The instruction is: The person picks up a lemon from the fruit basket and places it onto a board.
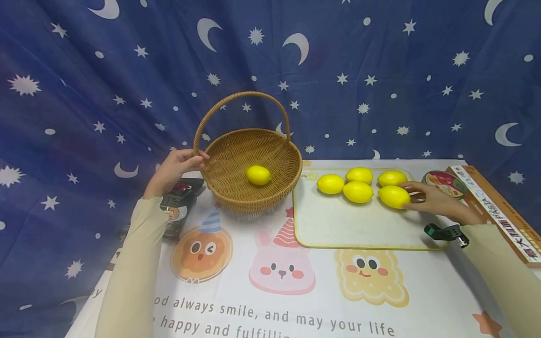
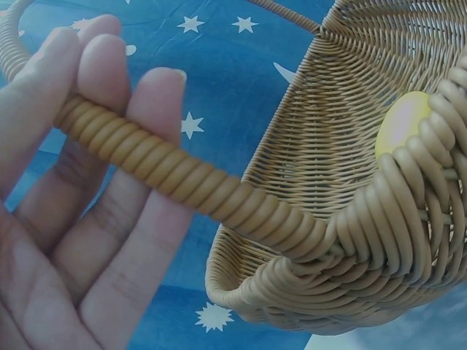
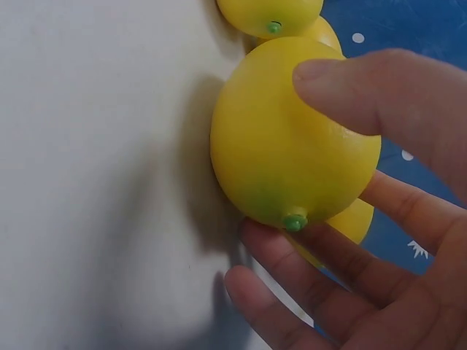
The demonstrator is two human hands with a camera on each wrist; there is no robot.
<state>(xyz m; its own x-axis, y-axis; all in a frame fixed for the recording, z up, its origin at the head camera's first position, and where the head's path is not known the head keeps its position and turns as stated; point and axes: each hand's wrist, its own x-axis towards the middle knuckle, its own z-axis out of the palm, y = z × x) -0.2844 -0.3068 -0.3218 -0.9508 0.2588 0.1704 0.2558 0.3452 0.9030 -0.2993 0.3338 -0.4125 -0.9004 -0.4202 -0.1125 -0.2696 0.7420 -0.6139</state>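
Observation:
My left hand (image 1: 177, 168) grips the lower left end of the handle (image 2: 197, 182) of a brown wicker basket (image 1: 228, 188). In the left wrist view the fingers wrap around the handle's coiled binding. The basket tilts toward me, and one yellow lemon (image 1: 258, 175) lies inside it. On the right, my right hand (image 1: 435, 203) pinches a lemon (image 3: 284, 138) between thumb and fingers, over a white cutting board (image 1: 355, 230) with a yellow rim. Several other lemons (image 1: 358, 192) sit close together on the board, to the left of and behind the held one.
Beside the board's right edge are a round tin (image 1: 441, 182) and a long pasta box (image 1: 503, 211). A dark package (image 1: 179, 220) lies left of the basket, partly behind my left arm. A blue star-and-moon curtain (image 1: 329, 84) hangs behind the printed white tablecloth (image 1: 325, 310).

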